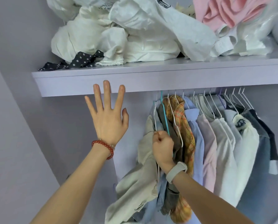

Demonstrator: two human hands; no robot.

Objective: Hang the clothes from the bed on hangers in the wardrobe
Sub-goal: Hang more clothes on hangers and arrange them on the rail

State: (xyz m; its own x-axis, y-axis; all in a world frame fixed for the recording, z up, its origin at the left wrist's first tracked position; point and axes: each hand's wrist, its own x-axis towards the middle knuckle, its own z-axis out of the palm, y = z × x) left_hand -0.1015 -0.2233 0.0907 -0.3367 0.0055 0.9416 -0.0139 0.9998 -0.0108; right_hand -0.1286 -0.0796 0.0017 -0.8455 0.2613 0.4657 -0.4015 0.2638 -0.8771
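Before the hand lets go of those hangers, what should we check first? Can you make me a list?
1. Right hand has a firm hold on the hangers: ok, its fingers are curled round the white and teal hanger wires.
2. Hanger hooks are over the rail: cannot tell, the shelf hides the rail.
3. Beige garment sits properly on its hanger: not ok, it droops and bunches to the left.
4. Left hand is out of the way: ok, it is open, fingers spread in front of the shelf edge.
5. Room on the rail's left side: ok, the space left of the clothes looks free.
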